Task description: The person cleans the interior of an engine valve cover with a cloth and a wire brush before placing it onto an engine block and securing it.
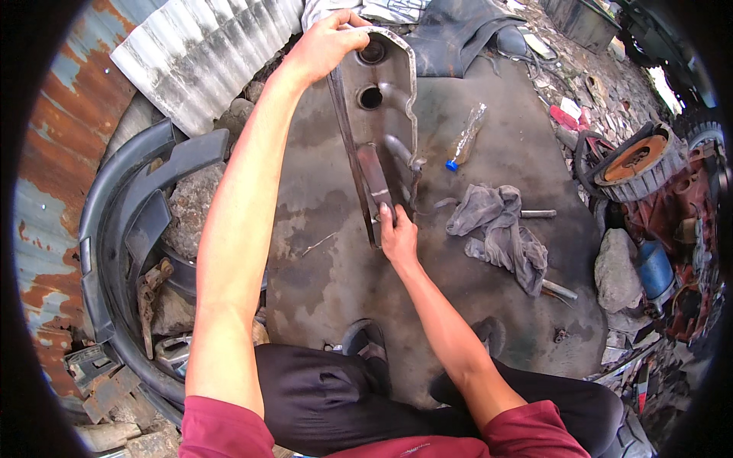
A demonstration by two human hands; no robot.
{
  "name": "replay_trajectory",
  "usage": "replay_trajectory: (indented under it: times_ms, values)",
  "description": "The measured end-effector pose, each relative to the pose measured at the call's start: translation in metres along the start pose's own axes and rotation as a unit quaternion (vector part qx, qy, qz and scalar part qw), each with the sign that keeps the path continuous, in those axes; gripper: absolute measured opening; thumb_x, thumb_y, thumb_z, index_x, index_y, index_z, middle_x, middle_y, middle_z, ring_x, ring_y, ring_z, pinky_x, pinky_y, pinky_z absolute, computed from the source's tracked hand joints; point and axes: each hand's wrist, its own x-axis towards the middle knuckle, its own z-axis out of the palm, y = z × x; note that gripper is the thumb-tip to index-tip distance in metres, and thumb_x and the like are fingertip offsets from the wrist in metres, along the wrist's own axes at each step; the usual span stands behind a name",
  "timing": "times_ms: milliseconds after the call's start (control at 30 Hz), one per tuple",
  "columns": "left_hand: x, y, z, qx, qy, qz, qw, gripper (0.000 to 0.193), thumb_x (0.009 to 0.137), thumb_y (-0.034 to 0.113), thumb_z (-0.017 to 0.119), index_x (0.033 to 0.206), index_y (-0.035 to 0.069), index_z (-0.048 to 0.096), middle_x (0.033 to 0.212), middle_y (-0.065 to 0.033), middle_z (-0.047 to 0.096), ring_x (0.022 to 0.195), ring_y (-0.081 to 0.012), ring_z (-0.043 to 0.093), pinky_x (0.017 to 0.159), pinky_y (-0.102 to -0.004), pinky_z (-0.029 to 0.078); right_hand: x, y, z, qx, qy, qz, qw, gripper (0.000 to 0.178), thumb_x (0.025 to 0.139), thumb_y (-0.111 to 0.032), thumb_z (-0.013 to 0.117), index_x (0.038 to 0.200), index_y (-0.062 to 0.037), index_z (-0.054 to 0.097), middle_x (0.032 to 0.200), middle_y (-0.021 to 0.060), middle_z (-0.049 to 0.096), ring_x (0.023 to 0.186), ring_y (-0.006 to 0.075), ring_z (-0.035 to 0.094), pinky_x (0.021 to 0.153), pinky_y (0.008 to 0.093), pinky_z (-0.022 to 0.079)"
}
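My left hand [332, 46] is closed over the far end of a long hollow metal cover [391, 72], which looks like an engine valve cover. It stands tilted, its inside with round holes facing right. My right hand [399, 233] grips a flat reddish-brown strip [372, 172] at the cover's near end, and the strip lies along the inside wall. Whether it is sandpaper or a flat tool, I cannot tell. To the right, a crumpled grey rag [500, 229] lies over a metal rod [540, 214]. A clear plastic bottle [467, 136] with a blue cap lies beyond it.
A dark stained sheet [321, 282] covers the ground, with my shoes at its near edge. Black curved plastic trim [103, 252] and rusty corrugated metal [61, 221] are at left. On the right are a stone [617, 271], a ribbed wheel [640, 160] and a reddish engine part [679, 206].
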Motion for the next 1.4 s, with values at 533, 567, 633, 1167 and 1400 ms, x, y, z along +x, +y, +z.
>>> replay_trajectory:
  times_ms: [533, 567, 633, 1167, 1400]
  values:
    - [0.011, -0.003, 0.009, -0.063, 0.014, -0.023, 0.998, 0.020, 0.086, 0.008, 0.065, 0.104, -0.001, 0.064, 0.092, -0.0052, 0.067, 0.084, -0.0129, 0.060, 0.078, -0.0275, 0.049, -0.003, -0.011, 0.004, 0.028, 0.035, 0.054, 0.997, 0.050, 0.102, -0.047, 0.053, 0.091, 0.0012, 0.056, 0.065, 0.0216, 0.057, 0.059, 0.0265, 0.052, 0.061, 0.0420, 0.047]
    - [0.011, -0.001, 0.010, -0.049, 0.019, -0.022, 0.998, 0.020, 0.085, 0.007, 0.065, 0.103, -0.001, 0.065, 0.092, -0.0051, 0.067, 0.084, -0.0130, 0.060, 0.078, -0.0275, 0.049, -0.005, -0.012, 0.009, -0.001, 0.018, 0.039, 0.999, 0.049, 0.102, -0.046, 0.054, 0.092, 0.0010, 0.057, 0.066, 0.0207, 0.058, 0.059, 0.0250, 0.051, 0.061, 0.0405, 0.047]
    - [0.011, -0.006, 0.007, -0.082, 0.000, -0.013, 0.997, 0.019, 0.085, 0.007, 0.065, 0.102, -0.001, 0.065, 0.092, -0.0045, 0.066, 0.085, -0.0129, 0.059, 0.078, -0.0275, 0.049, -0.002, -0.014, 0.006, -0.012, 0.009, 0.014, 1.000, 0.048, 0.102, -0.046, 0.055, 0.093, 0.0007, 0.057, 0.067, 0.0193, 0.059, 0.060, 0.0230, 0.050, 0.062, 0.0391, 0.047]
    - [0.019, -0.029, -0.005, -0.047, 0.014, 0.003, 0.999, 0.020, 0.088, 0.012, 0.063, 0.105, 0.002, 0.066, 0.093, -0.0022, 0.065, 0.087, -0.0120, 0.059, 0.082, -0.0283, 0.046, -0.015, 0.038, 0.006, 0.014, 0.047, 0.083, 0.995, 0.044, 0.101, -0.044, 0.055, 0.097, -0.0009, 0.059, 0.069, 0.0252, 0.062, 0.065, 0.0403, 0.063, 0.063, 0.0444, 0.048]
    - [0.022, -0.031, -0.001, -0.081, 0.023, -0.022, 0.996, 0.014, 0.090, 0.011, 0.066, 0.100, 0.001, 0.065, 0.089, -0.0024, 0.065, 0.080, -0.0124, 0.059, 0.074, -0.0281, 0.049, -0.015, 0.037, 0.010, -0.009, 0.039, 0.027, 0.999, 0.041, 0.100, -0.041, 0.058, 0.095, -0.0007, 0.058, 0.070, 0.0257, 0.062, 0.064, 0.0424, 0.061, 0.062, 0.0449, 0.049]
